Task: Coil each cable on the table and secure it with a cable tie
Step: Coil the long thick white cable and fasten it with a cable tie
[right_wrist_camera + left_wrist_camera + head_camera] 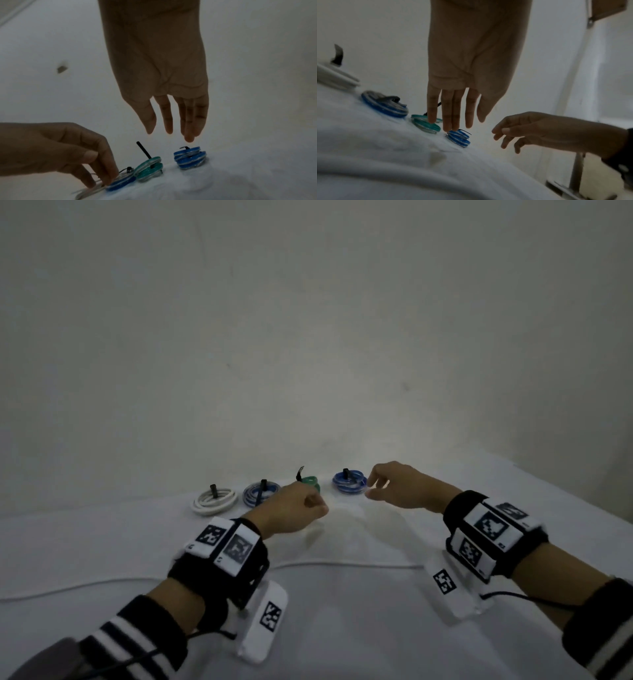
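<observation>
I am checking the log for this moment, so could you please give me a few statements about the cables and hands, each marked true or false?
1. Four coiled cables lie in a row on the white cloth. True.
2. The green coil lies at the far left of the row. False: the white coil lies there.
3. The right hand grips the blue coil. False: its fingers hang loose, holding nothing.
4. A black tie stands up from the green coil. True.
5. The left hand holds nothing. True.
</observation>
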